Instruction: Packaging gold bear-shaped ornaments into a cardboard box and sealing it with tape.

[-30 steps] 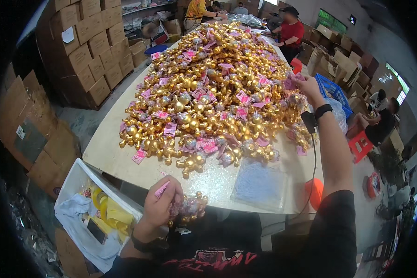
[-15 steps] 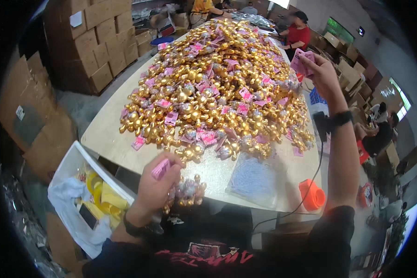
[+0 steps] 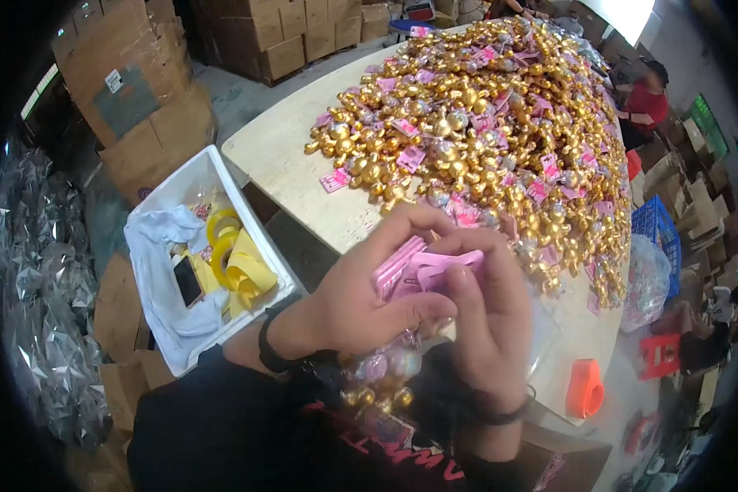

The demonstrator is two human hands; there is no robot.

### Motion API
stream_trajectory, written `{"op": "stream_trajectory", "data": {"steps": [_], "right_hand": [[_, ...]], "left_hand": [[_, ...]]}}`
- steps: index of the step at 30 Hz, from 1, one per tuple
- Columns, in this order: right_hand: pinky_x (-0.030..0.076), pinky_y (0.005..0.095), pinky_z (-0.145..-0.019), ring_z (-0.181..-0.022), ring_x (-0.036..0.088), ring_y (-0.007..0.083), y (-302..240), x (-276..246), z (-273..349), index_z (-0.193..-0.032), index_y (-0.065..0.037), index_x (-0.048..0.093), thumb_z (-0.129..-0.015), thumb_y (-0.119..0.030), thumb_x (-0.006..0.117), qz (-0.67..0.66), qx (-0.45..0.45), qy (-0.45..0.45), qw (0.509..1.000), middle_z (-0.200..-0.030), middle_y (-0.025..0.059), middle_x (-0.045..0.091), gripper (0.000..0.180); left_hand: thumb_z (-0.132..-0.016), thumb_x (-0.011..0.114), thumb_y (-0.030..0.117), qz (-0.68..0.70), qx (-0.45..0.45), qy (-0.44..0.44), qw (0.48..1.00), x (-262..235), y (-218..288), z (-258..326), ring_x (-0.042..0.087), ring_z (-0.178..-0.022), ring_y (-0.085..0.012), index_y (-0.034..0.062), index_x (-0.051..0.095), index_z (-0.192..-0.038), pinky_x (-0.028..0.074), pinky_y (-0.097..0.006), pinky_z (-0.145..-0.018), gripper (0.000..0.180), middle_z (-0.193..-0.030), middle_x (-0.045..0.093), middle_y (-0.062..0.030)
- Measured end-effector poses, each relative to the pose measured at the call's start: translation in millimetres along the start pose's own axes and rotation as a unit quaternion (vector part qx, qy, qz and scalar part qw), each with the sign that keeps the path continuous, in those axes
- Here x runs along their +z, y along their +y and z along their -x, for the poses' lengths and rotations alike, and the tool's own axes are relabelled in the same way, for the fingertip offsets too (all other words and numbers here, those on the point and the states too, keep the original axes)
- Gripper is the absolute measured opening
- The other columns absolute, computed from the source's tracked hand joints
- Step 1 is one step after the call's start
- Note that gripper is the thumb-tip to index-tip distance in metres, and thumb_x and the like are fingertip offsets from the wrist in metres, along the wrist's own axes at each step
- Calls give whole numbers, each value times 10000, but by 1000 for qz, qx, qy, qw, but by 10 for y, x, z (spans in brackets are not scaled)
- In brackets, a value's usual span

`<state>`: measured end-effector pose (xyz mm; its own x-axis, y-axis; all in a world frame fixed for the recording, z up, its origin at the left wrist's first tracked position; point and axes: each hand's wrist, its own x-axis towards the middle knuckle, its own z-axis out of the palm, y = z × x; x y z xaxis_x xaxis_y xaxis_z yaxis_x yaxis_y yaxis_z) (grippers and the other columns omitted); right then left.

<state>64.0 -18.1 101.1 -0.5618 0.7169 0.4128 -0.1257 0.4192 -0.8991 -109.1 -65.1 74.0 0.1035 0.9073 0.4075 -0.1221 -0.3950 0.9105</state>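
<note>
Close together in front of my chest, both hands are on a bunch of pink cards (image 3: 435,267). My left hand (image 3: 346,297) grips the stack between thumb and fingers. From the other side, my right hand (image 3: 494,332) pinches the cards' edge with bent fingers. Beneath the hands dangles a cluster of shiny gold and clear balls (image 3: 384,373), partly hidden by my fingers; how it joins the cards is not visible. Past my hands, a large pile of gold, rounded ornaments (image 3: 459,107) with pink cards among them covers much of the pale table (image 3: 275,160).
At my left stands a white foam box (image 3: 225,184) with cloth, yellow tape rolls and a phone. An orange plastic piece (image 3: 584,389) sits at the table's right corner. Beyond it are a blue crate (image 3: 658,234) and cartons. A co-worker in red (image 3: 646,102) is at the far right.
My right hand has come down from the pile's right side to meet my left at the cards. The left hand has moved right in view, and the view has turned left.
</note>
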Motion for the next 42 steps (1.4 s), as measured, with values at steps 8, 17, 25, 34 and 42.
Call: {"op": "stream_trajectory", "data": {"steps": [8,17,25,34,42], "right_hand": [[476,249,-834,-963,563,109,1098,589,433,-1299,15,480,-1087,-73,512,-87,-1,203,975,-1118,81,566,232],[442,289,-964,-1070,532,155,1249,679,429,-1309,15,474,-1101,-80,417,-112,-26,251,961,-1175,110,537,236],[391,450,-1153,-1352,498,397,943,51,422,-1448,28,499,-865,21,604,173,-99,-7,980,-1449,233,517,592],[495,464,-1074,-1284,573,388,1011,-173,438,-1404,-53,619,-712,-94,814,257,-76,-37,963,-1403,151,631,720],[520,454,-1027,-1233,597,368,1052,-192,447,-1318,-65,677,-706,-197,856,272,-76,-23,959,-1365,128,651,651]], "left_hand": [[-1089,518,161,-174,-5,81,981,82,-663,404,621,-1130,-189,-52,507,-1371,487,-317,-990,353,-1226,630,-142],[-1064,580,193,-124,-48,135,982,265,-791,368,669,-1057,-284,-20,509,-1317,525,-380,-907,339,-1172,633,-217],[-1090,551,151,130,-174,51,975,102,-923,346,588,-1099,-93,4,500,-1397,504,-271,-932,344,-1195,622,-40],[-1046,635,117,191,-220,63,954,193,-977,309,629,-1045,-92,10,495,-1420,538,-263,-861,414,-1155,661,-39],[-987,756,360,114,-188,3,975,120,-1016,320,637,-1030,-95,18,531,-1362,535,-265,-895,555,-1146,668,-35]]}}
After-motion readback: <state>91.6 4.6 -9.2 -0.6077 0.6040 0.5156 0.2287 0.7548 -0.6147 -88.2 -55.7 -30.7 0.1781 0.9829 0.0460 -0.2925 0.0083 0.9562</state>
